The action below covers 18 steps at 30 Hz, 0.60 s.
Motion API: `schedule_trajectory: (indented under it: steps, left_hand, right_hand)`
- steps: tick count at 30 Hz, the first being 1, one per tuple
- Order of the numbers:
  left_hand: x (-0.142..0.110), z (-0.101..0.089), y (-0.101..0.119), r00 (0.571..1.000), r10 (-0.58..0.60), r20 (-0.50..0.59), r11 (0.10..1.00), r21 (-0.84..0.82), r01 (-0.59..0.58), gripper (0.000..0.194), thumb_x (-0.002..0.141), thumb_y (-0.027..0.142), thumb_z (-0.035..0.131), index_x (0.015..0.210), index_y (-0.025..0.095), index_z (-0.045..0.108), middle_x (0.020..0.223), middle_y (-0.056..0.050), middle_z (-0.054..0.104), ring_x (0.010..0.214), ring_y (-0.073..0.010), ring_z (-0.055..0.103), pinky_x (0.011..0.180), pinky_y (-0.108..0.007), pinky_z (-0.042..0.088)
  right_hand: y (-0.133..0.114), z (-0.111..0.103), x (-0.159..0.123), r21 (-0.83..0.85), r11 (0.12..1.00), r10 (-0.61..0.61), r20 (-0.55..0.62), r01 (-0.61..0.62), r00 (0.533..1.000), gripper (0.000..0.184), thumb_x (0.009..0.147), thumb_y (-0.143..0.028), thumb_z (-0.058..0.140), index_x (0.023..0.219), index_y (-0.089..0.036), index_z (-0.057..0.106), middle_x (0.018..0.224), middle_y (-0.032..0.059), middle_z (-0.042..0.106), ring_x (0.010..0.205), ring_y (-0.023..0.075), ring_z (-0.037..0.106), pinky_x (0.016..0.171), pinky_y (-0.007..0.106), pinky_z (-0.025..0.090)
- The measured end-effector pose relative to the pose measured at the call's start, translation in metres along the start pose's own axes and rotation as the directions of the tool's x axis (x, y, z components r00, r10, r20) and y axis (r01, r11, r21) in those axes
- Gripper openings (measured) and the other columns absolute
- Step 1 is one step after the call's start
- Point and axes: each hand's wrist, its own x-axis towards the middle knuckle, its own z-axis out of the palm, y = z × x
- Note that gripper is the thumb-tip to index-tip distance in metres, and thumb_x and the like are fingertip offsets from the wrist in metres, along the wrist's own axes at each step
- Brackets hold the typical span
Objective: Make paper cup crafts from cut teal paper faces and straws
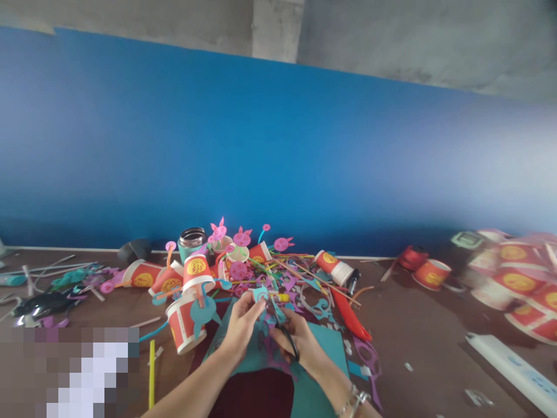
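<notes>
Between the thumb and fingers of my left hand (pixel 240 326) is a small light-blue paper piece (pixel 260 294) with a drawn circle on it. My right hand (pixel 300 339) grips black-handled scissors (pixel 287 337), their blades pointing up toward that paper. Both hands are close together over teal sheets (pixel 333 348) and a dark maroon surface (pixel 256 395). Left of my left hand, a red and white paper cup (pixel 185 325) lies tilted with a blue paper cutout (pixel 203 313) against it. Whether the blades touch the paper is too blurred to tell.
Behind my hands lie paper scraps, straws and pink paper faces (pixel 242 237). An open teal flask (pixel 191 239) stands at the back. To the right are a red pouch-like item (pixel 352 316), stacked cups (pixel 517 278) and a white power strip (pixel 513 371). A yellow straw (pixel 152 371) lies front left.
</notes>
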Motion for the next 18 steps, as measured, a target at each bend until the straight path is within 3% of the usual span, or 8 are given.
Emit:
schedule_trajectory:
  steps: [18]
  left_hand:
    - [-0.0002,0.0009,-0.0010,1.000,0.004,-0.015,1.000,-0.001,-0.004,0.030,0.066,0.040,0.068,0.057,0.016,0.053,0.052,0.005,0.044,0.052,-0.0090,0.036,0.053,-0.022,0.029]
  right_hand:
    - [-0.0007,0.0008,0.0003,-0.021,0.999,-0.045,0.008,0.045,0.999,0.053,0.068,-0.042,0.073,0.108,-0.012,0.054,0.044,-0.0102,0.044,0.030,0.0040,0.036,0.029,0.013,0.029]
